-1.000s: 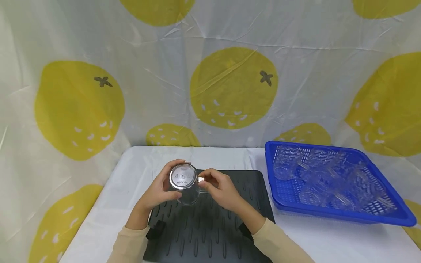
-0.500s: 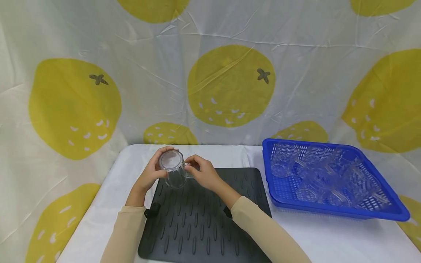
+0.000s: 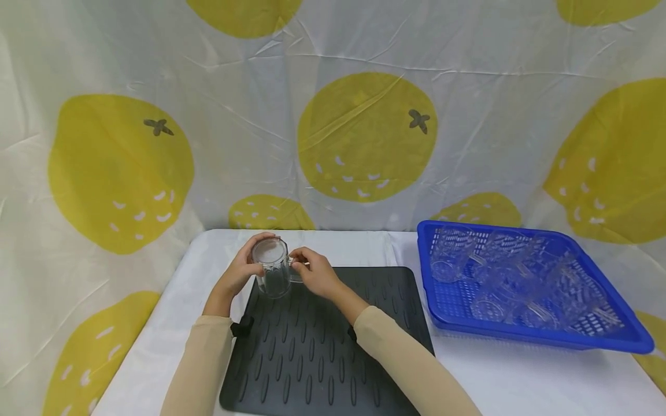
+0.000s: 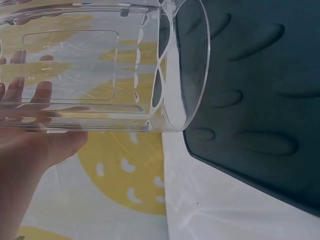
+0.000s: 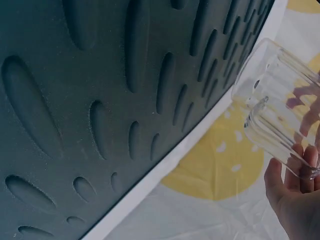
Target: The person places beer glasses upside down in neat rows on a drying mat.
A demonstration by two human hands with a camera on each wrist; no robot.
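A clear glass mug is held upside down, its base up and its rim toward the back left corner of the dark mat. My left hand grips the mug's body near the base, thumb on the near side. At the mug's right, my right hand pinches the handle. The left wrist view shows the mug from the side, with its rim over the mat and my left hand around the other end. In the right wrist view, the fingers of my right hand are at the handle.
A blue plastic basket on the right holds several clear glass mugs. The mat has raised oval ridges and lies on a white-covered table. Behind hangs a white curtain with yellow fruit prints.
Both hands have carried the mug slightly left and away from me, toward the mat's back left corner. Its base now tilts more upward and its rim more downward.
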